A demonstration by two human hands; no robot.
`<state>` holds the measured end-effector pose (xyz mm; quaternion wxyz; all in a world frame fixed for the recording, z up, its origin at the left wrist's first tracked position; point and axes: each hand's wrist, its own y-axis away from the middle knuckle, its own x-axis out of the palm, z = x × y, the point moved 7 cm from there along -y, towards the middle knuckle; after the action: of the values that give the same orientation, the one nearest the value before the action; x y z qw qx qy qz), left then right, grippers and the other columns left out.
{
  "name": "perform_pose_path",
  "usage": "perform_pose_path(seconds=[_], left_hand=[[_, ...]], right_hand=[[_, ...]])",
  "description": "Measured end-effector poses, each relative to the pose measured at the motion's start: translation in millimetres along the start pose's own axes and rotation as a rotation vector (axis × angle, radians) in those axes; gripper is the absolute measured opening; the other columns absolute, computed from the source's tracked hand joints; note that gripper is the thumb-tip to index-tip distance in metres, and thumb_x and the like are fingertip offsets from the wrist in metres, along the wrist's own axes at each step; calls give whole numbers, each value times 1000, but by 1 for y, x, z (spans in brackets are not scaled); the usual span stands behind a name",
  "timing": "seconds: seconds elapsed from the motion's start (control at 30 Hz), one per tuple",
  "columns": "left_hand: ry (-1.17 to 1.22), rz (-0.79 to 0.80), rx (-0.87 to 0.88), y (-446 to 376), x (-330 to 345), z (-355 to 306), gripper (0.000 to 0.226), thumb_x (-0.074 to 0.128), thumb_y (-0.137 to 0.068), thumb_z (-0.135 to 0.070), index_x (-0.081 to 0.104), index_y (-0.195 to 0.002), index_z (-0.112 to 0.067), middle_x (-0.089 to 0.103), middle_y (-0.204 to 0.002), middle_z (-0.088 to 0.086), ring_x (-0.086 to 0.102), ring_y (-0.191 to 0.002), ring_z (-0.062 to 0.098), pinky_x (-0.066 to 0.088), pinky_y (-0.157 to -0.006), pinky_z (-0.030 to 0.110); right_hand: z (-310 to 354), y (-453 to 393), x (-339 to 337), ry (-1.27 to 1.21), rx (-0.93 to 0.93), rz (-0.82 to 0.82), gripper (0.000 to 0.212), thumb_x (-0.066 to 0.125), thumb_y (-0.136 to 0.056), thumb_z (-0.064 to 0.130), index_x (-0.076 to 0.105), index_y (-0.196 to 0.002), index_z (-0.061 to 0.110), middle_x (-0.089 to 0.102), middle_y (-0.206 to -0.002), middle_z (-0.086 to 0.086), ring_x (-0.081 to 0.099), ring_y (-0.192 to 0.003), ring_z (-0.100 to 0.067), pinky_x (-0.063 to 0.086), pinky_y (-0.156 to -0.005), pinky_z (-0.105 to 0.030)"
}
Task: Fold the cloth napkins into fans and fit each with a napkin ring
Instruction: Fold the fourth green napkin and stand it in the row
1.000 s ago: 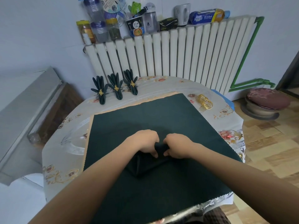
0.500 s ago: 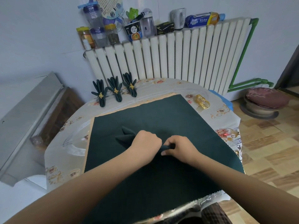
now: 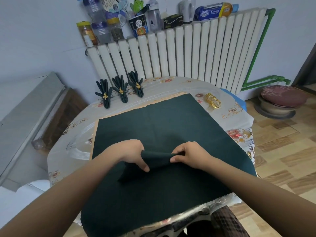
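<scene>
Folded napkin (image 3: 153, 159) crosswise between hands (image 3: 160, 155)

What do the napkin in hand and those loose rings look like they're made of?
Napkin: dark green matte woven cloth, seemingly; it drapes and creases softly between the left hand and right hand. Rings: thin, shiny gold-coloured loops, probably metal, though plated plastic can't be ruled out.

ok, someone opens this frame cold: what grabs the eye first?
Probably the two hands at centre: the left hand and right hand each pinch an end of a dark green napkin above the big green cloth that covers most of the table. Next, three finished napkin fans with gold rings stand in a row at the far left edge, and a stack of spare gold rings lies at the far right.
</scene>
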<state>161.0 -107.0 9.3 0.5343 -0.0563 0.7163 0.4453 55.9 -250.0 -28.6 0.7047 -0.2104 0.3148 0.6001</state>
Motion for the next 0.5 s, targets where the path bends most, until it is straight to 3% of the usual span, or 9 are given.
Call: perform_pose_path(seconds=[0.13, 0.27, 0.37, 0.5], left_hand=[[163, -18, -14, -6, 6, 20, 74, 74, -47, -70, 69, -94, -13, 70, -90, 4, 67, -82, 21, 50, -69, 32], [272, -26, -27, -9, 12, 28, 34, 77, -68, -53, 62, -77, -23, 68, -69, -4, 67, -60, 19, 43, -48, 22], [307, -75, -63, -11, 19, 36, 42, 77, -66, -56, 56, -72, -20, 61, -67, -5, 59, -60, 15, 37, -49, 24], [395, -140, -93, -13, 29, 44, 50, 79, -61, -59, 56, -76, -16, 58, -72, -5, 54, -66, 11, 35, -53, 26]], right_hand=[[-1, 0, 2, 40, 0, -37, 13, 64, -87, 34, 67, -92, 22, 67, -88, 8, 59, -85, -10, 48, -79, -25], [-1, -5, 4, 64, 24, -40, 16, 63, -87, 37, 62, -99, 27, 59, -82, 18, 55, -84, -6, 45, -77, -24], [-1, -7, 4, 65, 44, -21, 17, 65, -85, 38, 60, -99, 28, 54, -75, 17, 52, -79, -5, 41, -71, -22], [-3, -11, 5, 12, 72, 11, 17, 70, -82, 35, 58, -95, 32, 56, -87, 11, 50, -75, -4, 41, -72, -22]])
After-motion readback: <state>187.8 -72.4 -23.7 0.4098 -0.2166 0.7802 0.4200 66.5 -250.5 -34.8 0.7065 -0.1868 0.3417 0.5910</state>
